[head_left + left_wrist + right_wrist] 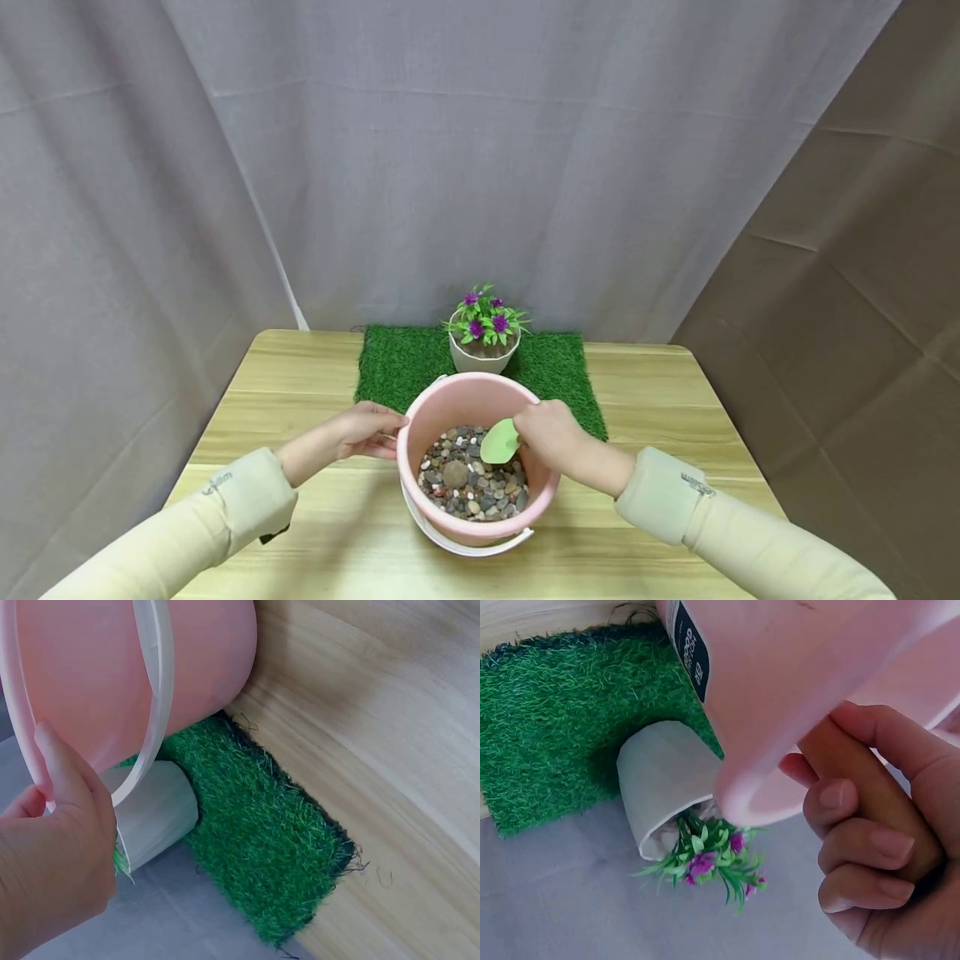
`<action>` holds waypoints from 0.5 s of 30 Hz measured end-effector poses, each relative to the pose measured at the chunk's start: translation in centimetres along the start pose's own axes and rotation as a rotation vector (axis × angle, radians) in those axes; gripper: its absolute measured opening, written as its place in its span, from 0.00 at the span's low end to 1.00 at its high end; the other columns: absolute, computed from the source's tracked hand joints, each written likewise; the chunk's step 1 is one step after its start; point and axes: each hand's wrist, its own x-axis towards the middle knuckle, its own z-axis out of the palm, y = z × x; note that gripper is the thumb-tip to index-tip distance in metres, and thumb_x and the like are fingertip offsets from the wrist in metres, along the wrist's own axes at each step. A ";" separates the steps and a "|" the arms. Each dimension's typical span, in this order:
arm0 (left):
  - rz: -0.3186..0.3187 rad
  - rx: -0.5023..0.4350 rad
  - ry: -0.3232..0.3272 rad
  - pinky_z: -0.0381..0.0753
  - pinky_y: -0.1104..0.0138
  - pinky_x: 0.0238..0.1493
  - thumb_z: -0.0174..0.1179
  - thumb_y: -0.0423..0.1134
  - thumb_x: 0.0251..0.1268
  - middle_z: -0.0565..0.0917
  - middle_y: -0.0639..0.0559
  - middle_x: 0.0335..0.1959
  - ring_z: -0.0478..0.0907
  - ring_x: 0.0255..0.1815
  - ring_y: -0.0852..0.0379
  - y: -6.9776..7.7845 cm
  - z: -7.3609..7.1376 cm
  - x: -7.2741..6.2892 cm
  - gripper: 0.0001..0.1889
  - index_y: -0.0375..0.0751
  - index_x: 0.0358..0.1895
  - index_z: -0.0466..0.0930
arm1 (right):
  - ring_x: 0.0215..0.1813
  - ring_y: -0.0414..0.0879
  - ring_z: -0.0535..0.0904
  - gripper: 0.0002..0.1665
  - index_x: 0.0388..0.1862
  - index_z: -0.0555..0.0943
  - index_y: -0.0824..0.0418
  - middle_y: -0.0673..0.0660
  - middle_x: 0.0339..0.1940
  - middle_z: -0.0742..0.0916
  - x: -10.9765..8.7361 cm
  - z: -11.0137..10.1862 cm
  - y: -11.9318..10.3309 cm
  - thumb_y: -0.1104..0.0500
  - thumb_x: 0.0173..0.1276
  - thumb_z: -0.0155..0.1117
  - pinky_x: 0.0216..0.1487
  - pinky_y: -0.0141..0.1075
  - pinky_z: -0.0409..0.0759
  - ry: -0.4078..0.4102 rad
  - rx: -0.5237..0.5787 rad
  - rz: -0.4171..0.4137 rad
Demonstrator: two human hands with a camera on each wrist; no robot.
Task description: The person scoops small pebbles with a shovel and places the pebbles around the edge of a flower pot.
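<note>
Right hand wrapped round the wooden handle of the green scoop, its blade inside the pink bucket, over the pebbles! Left hand pinches the bucket's rim. Beyond, purple flowers in a white pot stand on the grass mat, atop the wooden table.

Pink bucket, lt-grn scoop, handle prob. brown.

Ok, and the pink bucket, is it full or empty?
Neither: the pink bucket is partly filled. In the head view, pebbles lie inside it, well below its rim.
</note>
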 end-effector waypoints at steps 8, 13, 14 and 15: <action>-0.002 -0.012 0.032 0.89 0.70 0.36 0.52 0.34 0.67 0.83 0.50 0.26 0.82 0.25 0.63 -0.1 0.1 0.2 0.21 0.18 0.55 0.68 | 0.17 0.43 0.76 0.11 0.11 0.75 0.53 0.49 0.15 0.83 0.6 1.9 0.1 0.66 0.37 0.68 0.11 0.33 0.74 0.044 -0.053 -0.033; 0.000 -0.027 0.043 0.89 0.71 0.36 0.52 0.34 0.67 0.83 0.50 0.26 0.82 0.25 0.63 -0.2 0.0 0.2 0.20 0.19 0.54 0.69 | 0.17 0.43 0.76 0.11 0.11 0.74 0.53 0.48 0.15 0.83 0.9 2.9 0.3 0.66 0.38 0.67 0.12 0.33 0.74 0.062 -0.031 -0.064; 0.001 -0.029 0.043 0.89 0.71 0.36 0.52 0.34 0.67 0.83 0.50 0.26 0.82 0.26 0.63 -0.2 0.0 0.2 0.19 0.19 0.53 0.70 | 0.18 0.43 0.76 0.11 0.12 0.74 0.53 0.49 0.15 0.83 0.9 3.0 0.3 0.66 0.38 0.67 0.13 0.33 0.74 0.062 -0.027 -0.074; 0.002 -0.031 0.044 0.89 0.70 0.36 0.52 0.34 0.67 0.83 0.50 0.26 0.82 0.26 0.63 -0.3 0.0 0.1 0.18 0.20 0.52 0.71 | 0.18 0.43 0.76 0.11 0.12 0.74 0.54 0.49 0.15 0.83 1.0 3.1 0.2 0.67 0.38 0.67 0.13 0.33 0.75 0.061 -0.019 -0.083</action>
